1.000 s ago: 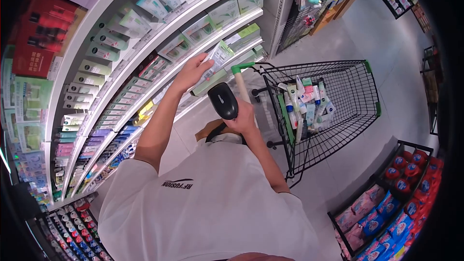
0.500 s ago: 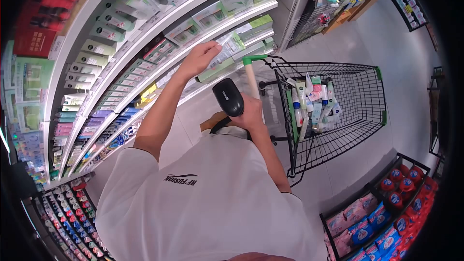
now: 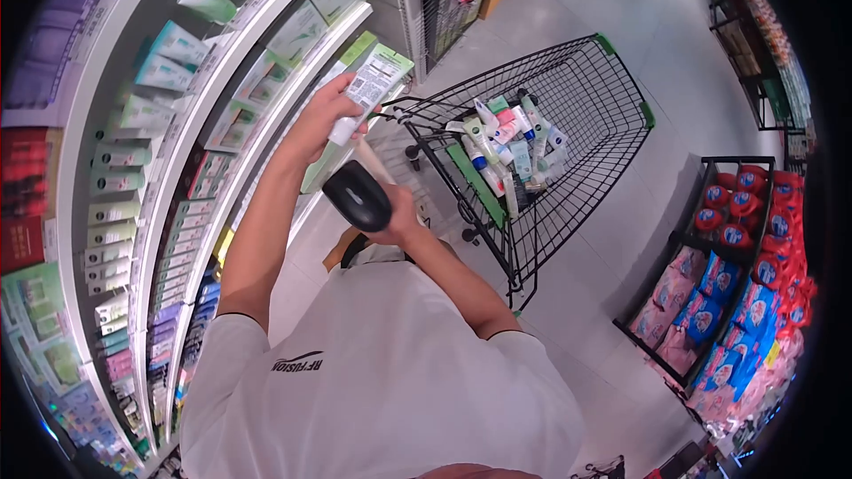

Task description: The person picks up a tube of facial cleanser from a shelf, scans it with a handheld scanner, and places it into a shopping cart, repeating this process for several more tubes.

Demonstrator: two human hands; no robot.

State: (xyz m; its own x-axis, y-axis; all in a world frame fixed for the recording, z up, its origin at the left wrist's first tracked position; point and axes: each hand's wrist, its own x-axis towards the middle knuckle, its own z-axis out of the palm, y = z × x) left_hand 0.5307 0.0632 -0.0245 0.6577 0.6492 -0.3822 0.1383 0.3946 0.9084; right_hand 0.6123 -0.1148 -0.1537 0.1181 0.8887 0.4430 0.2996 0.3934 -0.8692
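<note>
In the head view my left hand (image 3: 321,122) grips a white squeeze tube (image 3: 376,82) with a green end and a printed label with a square code facing up. My fingers wrap around its lower part, near the white cap. Below it, my right hand (image 3: 401,215) is closed around a black handheld barcode scanner (image 3: 357,196); its handle is mostly hidden. The scanner's rounded head lies just below the tube, apart from it. Beyond my hands stands a black wire shopping cart (image 3: 581,204) with several tubes and bottles (image 3: 510,137) lying in it.
Curved white shelves (image 3: 257,58) on my left hold rows of tubes and boxes. A black rack (image 3: 657,302) at right carries pink and blue packs (image 3: 710,297) and red containers (image 3: 735,204). Grey tiled floor (image 3: 612,275) lies between cart and rack.
My left hand has come back from the shelf side, with the tube now clearly in it. The scanner has moved closer to that hand. My view has turned, shifting the cart leftward.
</note>
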